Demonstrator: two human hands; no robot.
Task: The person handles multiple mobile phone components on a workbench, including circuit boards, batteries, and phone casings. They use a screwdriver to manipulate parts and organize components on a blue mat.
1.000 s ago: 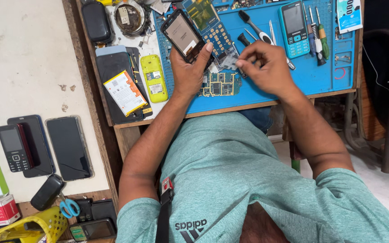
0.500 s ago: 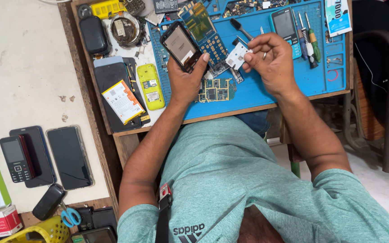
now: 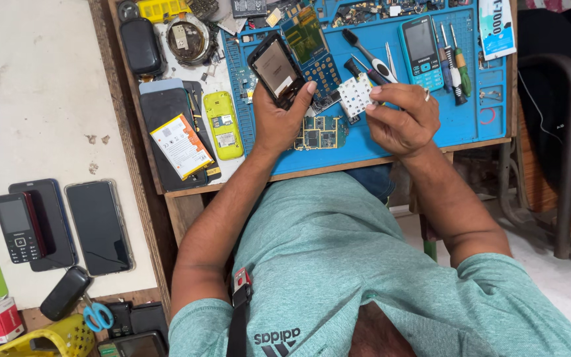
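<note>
My left hand [image 3: 275, 122] holds up a small black phone housing [image 3: 275, 68] with its screen facing me, above the blue work mat [image 3: 470, 119]. Beside it, my right hand [image 3: 401, 119] pinches a white keypad sheet [image 3: 355, 94] by its edge. Between the two hands, a green circuit board [image 3: 318, 132] lies on the mat. A second circuit board with a screen [image 3: 308, 39] sits just behind the housing.
A blue keypad phone [image 3: 421, 43], screwdrivers [image 3: 454, 66] and a brush lie on the mat's far side. A yellow phone shell [image 3: 223, 125] and a battery [image 3: 180, 145] rest left of the mat. Several phones [image 3: 99, 226] and scissors [image 3: 98, 316] lie on the white counter. A chair [image 3: 563, 132] stands right.
My right hand has come up off the mat by the circuit board with the white keypad sheet pinched in it. My left hand keeps hold of the black housing.
</note>
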